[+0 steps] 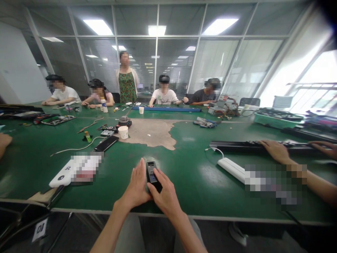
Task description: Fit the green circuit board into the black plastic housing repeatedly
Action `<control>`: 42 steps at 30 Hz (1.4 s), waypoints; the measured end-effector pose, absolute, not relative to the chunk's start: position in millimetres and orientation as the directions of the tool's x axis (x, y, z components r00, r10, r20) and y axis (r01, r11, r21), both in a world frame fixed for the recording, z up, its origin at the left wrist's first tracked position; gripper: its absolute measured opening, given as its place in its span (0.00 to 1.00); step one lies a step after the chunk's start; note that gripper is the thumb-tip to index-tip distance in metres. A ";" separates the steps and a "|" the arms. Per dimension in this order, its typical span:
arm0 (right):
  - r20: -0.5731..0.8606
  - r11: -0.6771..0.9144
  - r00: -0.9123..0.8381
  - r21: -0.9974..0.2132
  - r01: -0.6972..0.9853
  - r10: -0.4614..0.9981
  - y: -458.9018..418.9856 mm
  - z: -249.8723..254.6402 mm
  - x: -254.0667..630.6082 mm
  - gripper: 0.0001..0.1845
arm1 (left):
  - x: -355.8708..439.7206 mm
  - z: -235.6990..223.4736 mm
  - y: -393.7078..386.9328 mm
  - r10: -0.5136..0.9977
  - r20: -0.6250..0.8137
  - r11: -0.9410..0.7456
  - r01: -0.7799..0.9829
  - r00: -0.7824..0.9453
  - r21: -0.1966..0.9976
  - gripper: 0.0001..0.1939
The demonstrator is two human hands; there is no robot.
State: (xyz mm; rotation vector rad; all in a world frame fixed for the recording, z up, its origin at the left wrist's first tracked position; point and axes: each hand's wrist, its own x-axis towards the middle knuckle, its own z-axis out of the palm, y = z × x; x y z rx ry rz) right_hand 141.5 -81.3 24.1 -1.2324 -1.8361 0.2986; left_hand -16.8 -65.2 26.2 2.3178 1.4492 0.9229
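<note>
A small black rectangular device (151, 172) with grey panels and a bluish patch on top is between my two hands, close to the near table edge; I cannot make out its exact kind. Along its left side stands my left hand (137, 184), fingers stretched out and held together, palm turned toward it. My right hand (165, 189) grips the device from the right, with its index finger at the upper right side and the thumb across the near end. The device's near part is partly hidden by the right hand.
Left are a white power bank-like case (61, 175), a black phone (107, 143) and a paper cup (123, 132). To the right, a white bar (231, 170) with a cable lies near a co-worker's hand (275, 151) on a long black part (237, 146). Other people sit opposite.
</note>
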 end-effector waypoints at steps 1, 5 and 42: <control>0.535 0.486 -0.130 -0.605 0.630 0.835 -81.6 23.1 141.5 0.30 | -16.3 25.0 -65.3 0.886 0.367 -0.446 0.732 0.282 0.515 0.63; 0.535 0.486 -0.144 -0.578 0.656 0.832 -84.0 20.8 140.1 0.31 | -11.8 20.9 -67.2 0.881 0.404 -0.436 0.753 0.246 0.493 0.56; 0.534 0.307 0.022 -0.517 0.799 0.845 -89.4 5.8 205.9 0.31 | -8.3 31.5 -76.1 0.903 0.350 -0.422 0.655 0.247 0.626 0.64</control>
